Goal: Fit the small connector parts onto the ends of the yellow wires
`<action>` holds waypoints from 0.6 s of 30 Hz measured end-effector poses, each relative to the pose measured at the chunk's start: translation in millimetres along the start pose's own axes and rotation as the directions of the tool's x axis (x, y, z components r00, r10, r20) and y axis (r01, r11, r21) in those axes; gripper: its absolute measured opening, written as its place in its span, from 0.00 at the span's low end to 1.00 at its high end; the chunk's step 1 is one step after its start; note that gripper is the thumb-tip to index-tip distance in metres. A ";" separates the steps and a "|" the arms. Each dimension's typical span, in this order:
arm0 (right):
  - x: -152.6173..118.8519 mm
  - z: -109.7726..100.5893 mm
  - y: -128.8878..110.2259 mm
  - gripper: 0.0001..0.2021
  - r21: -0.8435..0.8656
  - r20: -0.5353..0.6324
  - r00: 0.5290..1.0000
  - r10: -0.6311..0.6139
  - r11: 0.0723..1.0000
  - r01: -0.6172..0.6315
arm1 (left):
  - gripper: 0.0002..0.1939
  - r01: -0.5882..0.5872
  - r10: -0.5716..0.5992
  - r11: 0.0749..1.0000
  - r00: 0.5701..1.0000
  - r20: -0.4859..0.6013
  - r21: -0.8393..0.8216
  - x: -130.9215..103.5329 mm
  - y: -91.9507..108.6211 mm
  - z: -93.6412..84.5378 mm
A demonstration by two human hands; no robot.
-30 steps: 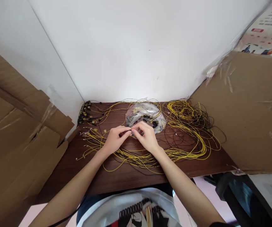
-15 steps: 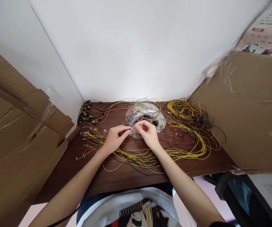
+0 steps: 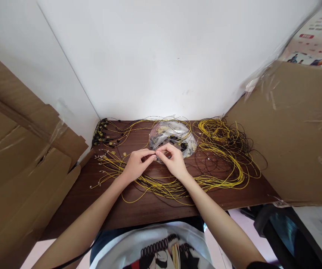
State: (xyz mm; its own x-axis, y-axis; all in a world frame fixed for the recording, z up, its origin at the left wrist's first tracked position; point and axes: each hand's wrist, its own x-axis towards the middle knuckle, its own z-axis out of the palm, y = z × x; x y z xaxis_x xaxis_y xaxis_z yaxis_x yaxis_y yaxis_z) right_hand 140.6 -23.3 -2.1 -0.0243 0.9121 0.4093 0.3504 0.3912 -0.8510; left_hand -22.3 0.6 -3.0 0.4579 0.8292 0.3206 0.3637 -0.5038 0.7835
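Head view has the left hand (image 3: 135,163) and right hand (image 3: 175,163) fingertip to fingertip, probably for fine control. Can't tell if either grip is pinching anything tbh. Parts bag (image 3: 189,133) sits just beyond, yellow wires (image 3: 222,184) run beneath, likely for easy reach.

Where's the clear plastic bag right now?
Head view: the clear plastic bag is mid-table, just beyond the left hand and right hand, near the white wall, left of the yellow wire coil.
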 end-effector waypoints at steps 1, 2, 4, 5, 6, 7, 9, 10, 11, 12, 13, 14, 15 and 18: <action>0.1 0.2 0.3 0.06 -0.011 0.002 1.000 -0.004 1.000 0.004 | 0.11 0.000 0.000 1.000 1.000 -0.001 0.000 -0.1 0.1 0.0; 0.2 0.4 0.5 0.06 -0.021 0.003 1.000 -0.009 1.000 0.009 | 0.11 -0.001 0.001 1.000 1.000 -0.003 0.000 -0.1 0.1 0.1; 0.2 0.7 1.2 0.07 -0.035 0.002 1.000 -0.016 0.999 0.016 | 0.10 -0.001 0.001 1.000 1.000 -0.003 -0.002 -0.3 0.3 0.1; 0.2 0.8 1.6 0.07 -0.040 0.000 1.000 -0.015 0.999 0.015 | 0.10 0.002 -0.002 1.000 1.000 -0.001 -0.004 -0.4 0.4 0.1; 0.1 0.9 2.1 0.07 -0.041 -0.002 1.000 -0.011 0.999 0.011 | 0.10 0.006 -0.006 1.000 1.000 0.002 -0.006 -0.4 0.7 0.1; 0.0 1.1 2.7 0.07 -0.036 -0.006 1.000 -0.003 0.999 0.002 | 0.10 0.010 -0.010 1.000 1.000 0.004 -0.009 -0.3 0.9 0.1; -0.3 1.5 4.2 0.08 -0.007 -0.014 1.000 0.021 1.000 -0.021 | 0.11 0.011 -0.011 1.000 1.000 0.006 -0.016 -0.2 1.1 0.2; -0.6 1.7 4.8 0.08 0.015 -0.017 0.999 0.031 0.999 -0.030 | 0.11 0.008 -0.008 1.000 1.000 0.005 -0.021 -0.1 1.1 0.2; -0.8 2.0 5.4 0.08 0.039 -0.019 0.999 0.038 0.999 -0.037 | 0.11 0.004 -0.004 1.000 1.000 0.004 -0.025 0.0 1.0 0.2; -1.0 2.2 5.9 0.08 0.060 -0.020 0.999 0.042 0.997 -0.041 | 0.11 0.002 -0.002 1.000 1.000 0.003 -0.026 0.1 0.8 0.3; -1.2 2.4 6.1 0.08 0.077 -0.020 0.999 0.046 0.996 -0.044 | 0.11 0.001 -0.001 1.000 1.000 0.003 -0.025 0.2 0.7 0.3; -1.3 2.4 6.2 0.08 0.087 -0.020 0.999 0.050 0.995 -0.048 | 0.11 0.002 -0.002 1.000 1.000 0.002 -0.023 0.2 0.6 0.2; -1.3 2.4 6.0 0.08 0.094 -0.020 0.998 0.055 0.994 -0.053 | 0.11 0.003 -0.003 1.000 1.000 0.000 -0.022 0.2 0.7 0.1; -1.0 1.4 4.3 0.08 0.080 -0.018 0.998 0.064 0.995 -0.062 | 0.11 0.002 -0.002 0.999 1.000 -0.002 -0.034 0.2 1.3 -0.5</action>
State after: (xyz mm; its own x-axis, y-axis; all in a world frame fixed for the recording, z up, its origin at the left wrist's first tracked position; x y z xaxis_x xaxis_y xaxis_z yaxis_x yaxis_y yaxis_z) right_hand 140.8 -22.4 -6.7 0.0145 0.9328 0.3600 0.2751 0.3424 -0.8984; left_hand -22.1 0.2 -1.6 0.4552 0.8309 0.3199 0.3368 -0.4933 0.8020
